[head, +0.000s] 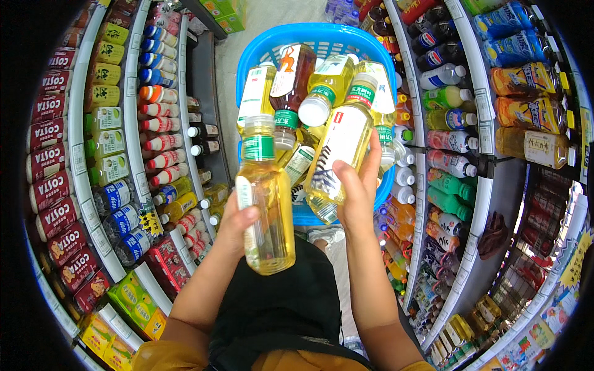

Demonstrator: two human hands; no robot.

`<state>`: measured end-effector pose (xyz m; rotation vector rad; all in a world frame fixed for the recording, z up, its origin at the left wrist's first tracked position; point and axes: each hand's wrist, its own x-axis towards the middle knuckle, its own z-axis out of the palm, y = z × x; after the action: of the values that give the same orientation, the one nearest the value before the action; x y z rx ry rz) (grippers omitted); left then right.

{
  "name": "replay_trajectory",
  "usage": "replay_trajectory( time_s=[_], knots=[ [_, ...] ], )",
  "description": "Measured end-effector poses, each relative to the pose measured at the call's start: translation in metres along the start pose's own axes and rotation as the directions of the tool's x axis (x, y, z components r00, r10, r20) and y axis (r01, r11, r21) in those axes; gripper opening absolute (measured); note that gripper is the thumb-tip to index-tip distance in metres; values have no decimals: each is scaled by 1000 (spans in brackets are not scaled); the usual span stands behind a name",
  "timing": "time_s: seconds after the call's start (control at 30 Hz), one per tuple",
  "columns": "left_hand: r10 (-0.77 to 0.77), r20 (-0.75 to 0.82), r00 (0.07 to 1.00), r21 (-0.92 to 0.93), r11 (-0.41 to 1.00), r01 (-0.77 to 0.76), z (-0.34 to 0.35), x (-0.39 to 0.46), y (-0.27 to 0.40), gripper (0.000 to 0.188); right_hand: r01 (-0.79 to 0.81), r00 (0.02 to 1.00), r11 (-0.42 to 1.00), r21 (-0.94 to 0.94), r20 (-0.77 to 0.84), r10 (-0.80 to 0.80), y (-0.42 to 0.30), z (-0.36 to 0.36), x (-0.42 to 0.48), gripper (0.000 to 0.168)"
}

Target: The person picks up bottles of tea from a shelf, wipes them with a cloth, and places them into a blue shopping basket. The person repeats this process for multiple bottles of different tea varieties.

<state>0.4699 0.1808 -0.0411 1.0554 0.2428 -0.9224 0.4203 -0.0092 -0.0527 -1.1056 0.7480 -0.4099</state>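
My left hand (235, 225) grips a clear plastic bottle of pale yellow tea (267, 208), upright with its white cap pointing away from me. In my right hand (359, 195) is a second yellow tea bottle (343, 139), tilted, its white label and green neck band facing up. Both bottles are over the near part of a blue plastic basket (264, 35). Inside it lie several more tea bottles, among them a dark reddish-brown one (292, 74) and a yellow one (332, 76) with its cap towards me. The held bottles hide part of the basket's contents.
Shelves of drinks rise on both sides: red Costa cans (48, 134) and red-capped white bottles (162, 141) left, Pepsi bottles (436, 55) and orange-labelled bottles (526, 113) right. Green cartons (229, 14) stand beyond the basket at left. A pale shoe (326, 235) shows on the floor.
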Motion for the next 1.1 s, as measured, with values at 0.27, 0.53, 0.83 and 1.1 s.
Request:
replay_trajectory(
  time_s=[0.27,0.53,0.83,1.1],
  knots=[
    [29,60,998,-93,995,-23,22,1,10,98,-44,991,995,86,129,33,-3,-12,-16,86],
    [53,119,992,-105,994,-40,27,10,10,98,14,996,953,-304,89,14,-4,-3,-23,89],
    [65,201,977,-215,976,-20,14,15,5,75,214,887,183,-959,112,-448,-28,-37,20,66],
    [32,240,970,-195,981,16,30,4,3,79,109,900,389,-915,-76,-429,-45,-64,52,44]
  ],
)
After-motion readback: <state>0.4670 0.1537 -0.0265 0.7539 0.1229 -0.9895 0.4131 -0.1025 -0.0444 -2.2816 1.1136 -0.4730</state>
